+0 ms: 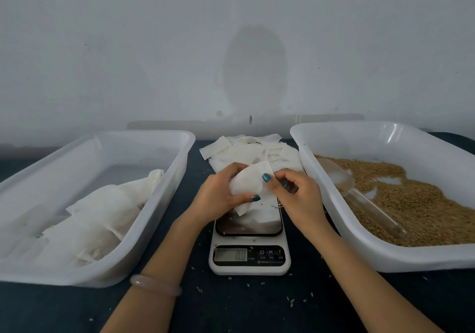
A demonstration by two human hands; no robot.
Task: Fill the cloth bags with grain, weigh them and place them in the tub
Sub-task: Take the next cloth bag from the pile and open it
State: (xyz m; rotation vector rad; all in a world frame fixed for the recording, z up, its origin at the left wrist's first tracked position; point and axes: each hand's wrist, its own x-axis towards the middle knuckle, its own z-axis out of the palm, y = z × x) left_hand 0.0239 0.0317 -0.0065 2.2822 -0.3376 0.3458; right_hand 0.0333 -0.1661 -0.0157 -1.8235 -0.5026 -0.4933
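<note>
Empty cloth bag (pixel 250 184), pinched in the grip of both left hand (pixel 221 195) and right hand (pixel 299 195) above the scale (pixel 249 260); grain (pixel 411 193) and scoop (pixel 359 196) lie right, nearer the right hand, handle pointing near.

Wall (pixel 102 49): pale grey-white, lightly scuffed, filling the upper half of the frame, with a large darker oval patch (pixel 254 70) at centre and a small dark mark (pixel 250 119) below it near the wall's foot. Tabletop (pixel 231 307): dark blue, spanning the lower half. Bangle (pixel 154 285): pale pink, smooth, lower left of the frame.
</note>
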